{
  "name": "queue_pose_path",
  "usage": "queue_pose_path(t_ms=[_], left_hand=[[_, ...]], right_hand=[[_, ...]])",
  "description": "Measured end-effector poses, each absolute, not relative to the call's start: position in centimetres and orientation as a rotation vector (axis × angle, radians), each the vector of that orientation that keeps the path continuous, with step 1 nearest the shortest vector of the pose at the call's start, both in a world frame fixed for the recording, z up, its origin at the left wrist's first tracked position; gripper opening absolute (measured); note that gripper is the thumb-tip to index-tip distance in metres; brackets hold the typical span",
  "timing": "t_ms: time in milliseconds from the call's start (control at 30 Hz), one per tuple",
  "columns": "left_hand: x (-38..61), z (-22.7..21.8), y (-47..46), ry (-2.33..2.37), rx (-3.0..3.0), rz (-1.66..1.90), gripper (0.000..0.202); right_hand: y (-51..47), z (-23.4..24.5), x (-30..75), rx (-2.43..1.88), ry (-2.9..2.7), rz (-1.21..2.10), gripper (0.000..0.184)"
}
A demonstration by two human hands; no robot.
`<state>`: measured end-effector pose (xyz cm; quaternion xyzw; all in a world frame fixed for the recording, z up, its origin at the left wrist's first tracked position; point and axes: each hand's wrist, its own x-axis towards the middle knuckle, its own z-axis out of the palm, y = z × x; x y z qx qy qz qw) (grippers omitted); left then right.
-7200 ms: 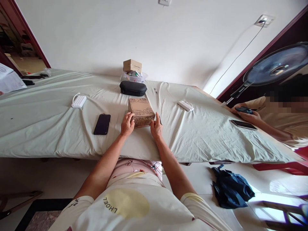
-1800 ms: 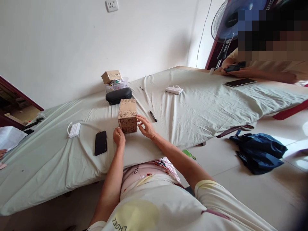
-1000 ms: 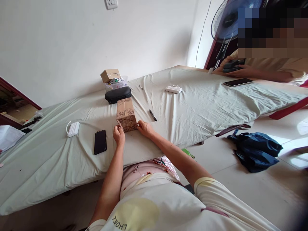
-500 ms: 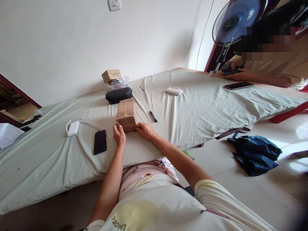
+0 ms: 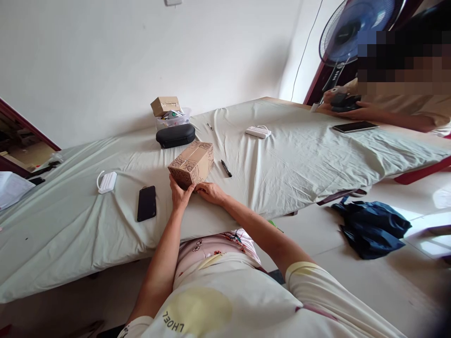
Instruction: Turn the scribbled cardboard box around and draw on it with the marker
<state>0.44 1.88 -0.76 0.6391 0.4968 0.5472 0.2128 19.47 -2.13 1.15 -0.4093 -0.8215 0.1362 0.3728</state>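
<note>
A cardboard box (image 5: 195,158) with black scribbled line drawings on its top and sides rests on the cloth-covered table, turned at an angle to me. My left hand (image 5: 180,193) grips its near face, thumb and fingers spread along the lower edge. At the box's near bottom corner, my right hand (image 5: 211,192) has its fingers curled and pinched together against the cardboard; the fingertips are partly hidden. To the right of the box lies a black marker pen (image 5: 226,168).
A black zip case (image 5: 175,136) sits just behind the box, near a plastic basket (image 5: 186,116) topped by a smaller carton (image 5: 165,106). A phone (image 5: 146,203) and white corded device (image 5: 107,182) lie left; another white device (image 5: 258,132) lies farther right. Another person's hands (image 5: 355,111) hold a dark object.
The box has rotated, its far end swinging right. My left hand has shifted right along the near face, and my right hand has come closer to it.
</note>
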Motion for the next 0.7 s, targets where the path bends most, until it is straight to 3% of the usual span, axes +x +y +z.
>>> queue_pose_path(t_ms=[267,400,700], left_hand=[[0.6,0.0,1.6,1.382,1.78,1.516,0.125],[0.7,0.0,1.6,1.331,1.746,1.493,0.126],[1.3,-0.1,1.0,1.174,1.851,1.543,0.124]], right_hand=[[-2.3,1.3,19.4,-0.974,-2.018,0.167,0.026],[-2.8,1.8,19.6,-1.042,-1.809,0.011,0.039],[-2.9,2.2,19.9,-1.163,-1.86,0.135,0.057]])
